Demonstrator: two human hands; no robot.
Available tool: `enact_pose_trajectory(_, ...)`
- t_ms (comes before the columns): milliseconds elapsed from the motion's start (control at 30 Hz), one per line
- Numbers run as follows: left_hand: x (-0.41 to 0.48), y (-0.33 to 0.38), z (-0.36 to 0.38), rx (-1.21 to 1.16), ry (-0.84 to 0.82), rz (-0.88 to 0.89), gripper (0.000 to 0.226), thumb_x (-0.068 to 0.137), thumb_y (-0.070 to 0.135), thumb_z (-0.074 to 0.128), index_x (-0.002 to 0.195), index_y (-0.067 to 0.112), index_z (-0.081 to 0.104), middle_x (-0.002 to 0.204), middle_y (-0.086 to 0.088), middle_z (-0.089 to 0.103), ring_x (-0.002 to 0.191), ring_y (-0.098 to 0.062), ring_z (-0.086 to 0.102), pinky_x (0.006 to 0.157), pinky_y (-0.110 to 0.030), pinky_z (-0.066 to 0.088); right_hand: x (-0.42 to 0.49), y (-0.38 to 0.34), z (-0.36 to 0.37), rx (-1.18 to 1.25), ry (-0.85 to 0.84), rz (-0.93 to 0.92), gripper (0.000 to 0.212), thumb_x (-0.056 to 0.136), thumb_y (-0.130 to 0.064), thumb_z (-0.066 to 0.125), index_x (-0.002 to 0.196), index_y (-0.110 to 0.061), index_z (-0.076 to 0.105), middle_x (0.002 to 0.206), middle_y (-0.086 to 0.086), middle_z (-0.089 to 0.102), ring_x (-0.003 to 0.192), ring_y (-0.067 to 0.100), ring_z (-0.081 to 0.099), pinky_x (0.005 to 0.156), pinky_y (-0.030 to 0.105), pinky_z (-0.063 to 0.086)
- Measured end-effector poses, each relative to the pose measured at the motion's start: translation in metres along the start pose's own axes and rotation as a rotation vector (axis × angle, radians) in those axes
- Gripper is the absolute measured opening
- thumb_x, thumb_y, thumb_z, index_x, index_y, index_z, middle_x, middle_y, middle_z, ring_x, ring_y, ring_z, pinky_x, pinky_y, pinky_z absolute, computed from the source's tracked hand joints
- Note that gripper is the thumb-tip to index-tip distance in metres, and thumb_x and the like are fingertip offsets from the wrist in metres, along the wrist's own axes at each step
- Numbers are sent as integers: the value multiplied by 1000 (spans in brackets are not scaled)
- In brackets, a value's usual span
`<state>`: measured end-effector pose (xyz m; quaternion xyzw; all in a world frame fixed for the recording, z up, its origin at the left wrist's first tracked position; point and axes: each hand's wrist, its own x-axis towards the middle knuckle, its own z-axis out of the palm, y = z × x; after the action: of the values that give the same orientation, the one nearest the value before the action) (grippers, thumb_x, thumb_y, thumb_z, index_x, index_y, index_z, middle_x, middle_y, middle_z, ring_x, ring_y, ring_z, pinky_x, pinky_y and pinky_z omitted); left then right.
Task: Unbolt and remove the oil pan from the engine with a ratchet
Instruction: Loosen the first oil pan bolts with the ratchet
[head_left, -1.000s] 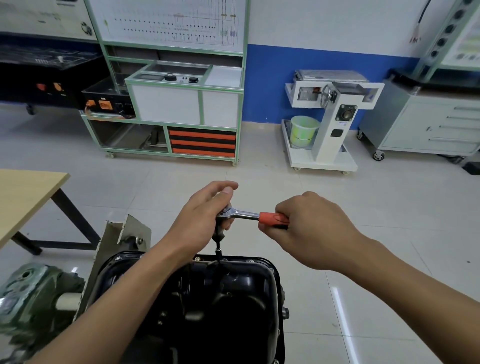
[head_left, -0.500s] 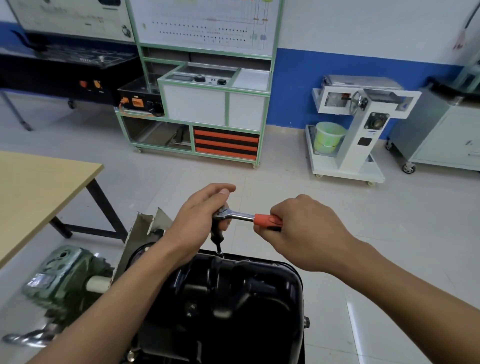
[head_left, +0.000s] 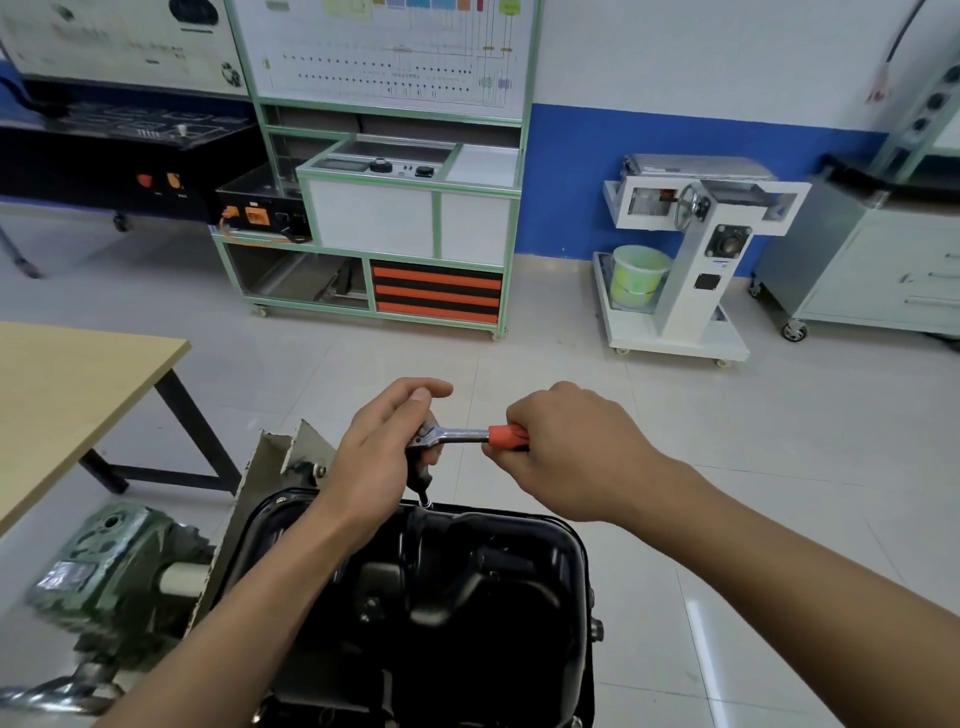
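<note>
both hands (head_left: 387, 447) (head_left: 569, 452) grip ratchet (head_left: 470, 435) above oil pan (head_left: 519, 566).

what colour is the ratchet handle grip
Orange-red, on the ratchet handle in the right hand; head view.

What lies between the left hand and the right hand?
In the head view, the ratchet bridges that gap: its bare steel shank shows between the left hand at its head and the right hand on the orange grip.

Tiled floor (head_left: 779, 441), wooden table (head_left: 67, 384), wheeled cabinet (head_left: 374, 223)
</note>
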<state>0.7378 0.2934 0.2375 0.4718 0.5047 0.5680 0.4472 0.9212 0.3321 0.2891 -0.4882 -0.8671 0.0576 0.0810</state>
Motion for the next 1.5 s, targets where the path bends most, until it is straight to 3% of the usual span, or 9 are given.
enact_pose_trajectory(233, -8, 0, 6, 42, 44, 43, 34, 95, 42, 43, 87, 28, 73, 61, 1, 51, 61, -19, 48, 58, -41, 46, 6, 2, -1, -67, 42, -27, 45, 94, -48, 52, 60, -24, 37, 64, -4, 41, 55, 13, 37, 48, 29, 20)
enact_pose_trajectory(367, -11, -4, 6, 65, 58, 75, 36, 95, 39, 43, 78, 27, 72, 59, 6, 52, 57, -14, 49, 53, -29, 47, 1, 2, 1, -76, 41, -44, 45, 93, -47, 52, 59, -24, 35, 63, -4, 38, 54, 12, 34, 48, 29, 18)
enact_pose_trajectory(567, -12, -5, 6, 65, 23, 78, 37, 95, 37, 42, 71, 23, 66, 58, 0, 51, 57, -18, 46, 59, -39, 42, -4, 2, 2, -61, 47, -51, 46, 93, -48, 52, 59, -23, 36, 63, -3, 40, 55, 15, 38, 47, 29, 19)
enact_pose_trajectory(833, -7, -4, 3, 66, 4, 22, 33, 92, 39, 46, 72, 27, 69, 60, 8, 50, 57, -15, 48, 58, -34, 45, -9, -3, 4, -21, -23, -8, 44, 97, -49, 47, 63, -23, 37, 69, -2, 41, 60, 19, 42, 51, 31, 26)
enact_pose_trajectory(1000, 5, 6, -3, 66, -59, 16, 31, 91, 34, 48, 75, 25, 73, 64, -5, 53, 50, -25, 49, 58, -41, 43, -30, -27, 22, 111, -113, 32, 37, 96, -47, 43, 69, -22, 35, 71, -4, 38, 57, 14, 37, 50, 31, 25)
enact_pose_trajectory(1200, 2, 1, -4, 111, -91, 68, 35, 97, 34, 41, 90, 29, 74, 53, -4, 50, 53, -18, 49, 56, -29, 44, 2, -11, 14, -169, 113, 14, 38, 93, -43, 49, 64, -21, 37, 63, -3, 35, 52, 17, 33, 49, 28, 20)
enact_pose_trajectory(1300, 1, -1, -2, 103, -37, 77, 35, 97, 32, 40, 91, 29, 74, 56, 0, 43, 54, -17, 43, 60, -36, 44, 12, -6, 21, -240, 219, -85, 33, 91, -43, 50, 66, -22, 47, 56, -4, 27, 46, 17, 24, 47, 26, 13)
enact_pose_trajectory(1400, -9, -5, 10, 196, -75, 134, 36, 101, 34, 34, 96, 33, 70, 56, 5, 45, 58, -14, 41, 59, -28, 37, 35, 13, 15, -235, 217, -188, 21, 85, -34, 53, 75, -20, 65, 55, -3, 43, 51, 26, 44, 50, 25, 23)
enact_pose_trajectory(1500, -7, -4, 15, 215, -18, 107, 38, 100, 40, 31, 107, 33, 67, 56, 5, 48, 59, -15, 40, 58, -26, 37, 64, 12, 7, -116, 288, -304, 11, 77, -18, 61, 67, -19, 67, 61, -1, 59, 65, 25, 53, 61, 30, 29)
